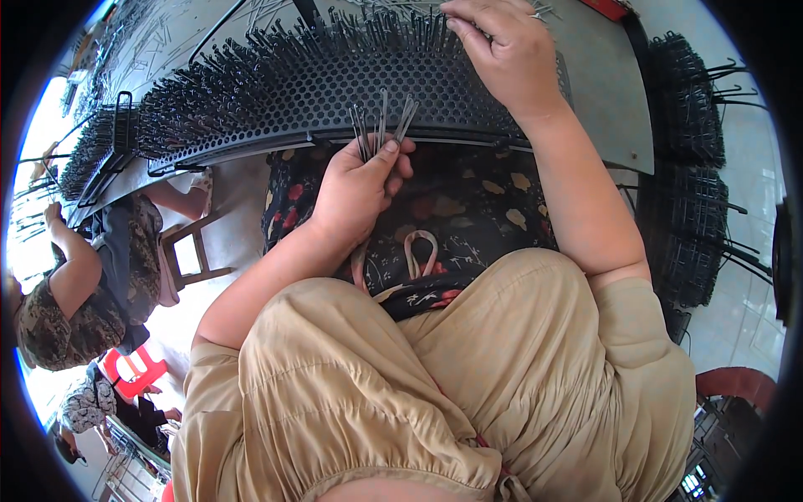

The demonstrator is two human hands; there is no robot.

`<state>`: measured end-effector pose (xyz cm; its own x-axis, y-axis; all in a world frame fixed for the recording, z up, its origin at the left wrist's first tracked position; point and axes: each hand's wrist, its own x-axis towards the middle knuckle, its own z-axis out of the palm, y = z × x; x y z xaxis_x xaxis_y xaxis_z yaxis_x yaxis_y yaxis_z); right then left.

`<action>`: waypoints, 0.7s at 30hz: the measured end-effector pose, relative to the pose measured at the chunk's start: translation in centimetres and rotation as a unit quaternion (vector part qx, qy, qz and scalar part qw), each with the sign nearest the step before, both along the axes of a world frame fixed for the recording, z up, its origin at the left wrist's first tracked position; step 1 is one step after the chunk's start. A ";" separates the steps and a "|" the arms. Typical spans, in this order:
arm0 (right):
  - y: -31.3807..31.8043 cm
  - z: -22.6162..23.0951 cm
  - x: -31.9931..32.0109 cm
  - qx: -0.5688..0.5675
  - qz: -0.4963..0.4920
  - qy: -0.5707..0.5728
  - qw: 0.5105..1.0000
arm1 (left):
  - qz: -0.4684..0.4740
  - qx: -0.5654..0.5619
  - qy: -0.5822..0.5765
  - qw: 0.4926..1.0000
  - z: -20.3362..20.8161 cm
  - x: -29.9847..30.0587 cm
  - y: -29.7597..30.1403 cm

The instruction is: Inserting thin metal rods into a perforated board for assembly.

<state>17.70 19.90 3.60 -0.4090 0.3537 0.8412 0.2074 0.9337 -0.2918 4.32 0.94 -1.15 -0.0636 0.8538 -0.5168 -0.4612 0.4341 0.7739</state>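
Head view looks down on a person in a tan top, seated at a grey worktop point(611, 125). On it lies a black perforated board point(318, 92), curved by the lens, its far part thick with upright dark pins point(251, 50).

The left hand point(360, 188) sits at the near edge of the board, just over the lap. It is closed around a small bunch of thin metal rods point(381, 125) — their ends fan upward past the fingers and overlap the board's front rim.

The right hand point(502, 50) is up at the far side of the board, among the standing pins. Its fingers are curled and pinched together at the tips; whether a rod is between them cannot be told, since the fingers hide that spot.

Below the board a dark floral cloth point(468, 209) covers the lap, with a pale loop of cord point(421, 251) lying on it.

To the right, stacks of black wire racks point(686, 167) stand beside the worktop. At the left another person point(75, 284) in patterned clothes sits by a wooden stool point(188, 251) — well apart from the hands — and a red stool point(130, 372) is lower down.
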 end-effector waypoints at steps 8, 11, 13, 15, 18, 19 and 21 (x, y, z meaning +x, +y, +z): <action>1.0 -0.2 1.0 -0.048 0.076 0.048 0.995 | -0.006 0.014 0.009 1.000 -0.1 0.2 0.1; 1.0 0.9 1.4 -0.068 0.078 0.032 0.994 | -0.005 0.007 0.009 1.000 -0.1 -0.2 0.2; -0.3 2.8 1.5 -0.135 -0.101 -0.170 0.971 | -0.004 0.004 0.007 1.000 -0.2 -0.3 0.1; -0.1 2.3 1.5 -0.050 -0.074 -0.133 0.987 | -0.004 0.002 0.006 1.000 -0.1 -0.4 0.0; -2.6 2.9 1.5 -0.081 -0.072 -0.095 0.990 | 0.000 0.009 0.006 1.000 0.2 -0.3 -0.1; -4.2 3.3 1.3 -0.197 -0.097 -0.093 0.971 | 0.002 0.025 -0.012 1.000 0.2 -0.3 -0.2; -5.7 1.8 1.3 -0.289 -0.032 -0.029 0.956 | 0.004 0.041 -0.029 0.999 0.5 -0.3 -0.2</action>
<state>19.03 14.17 5.44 -0.4106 0.7786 0.4745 0.2909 0.6051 -0.7411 4.02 0.71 -0.70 -0.0420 0.8930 -0.4482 -0.5094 0.3667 0.7785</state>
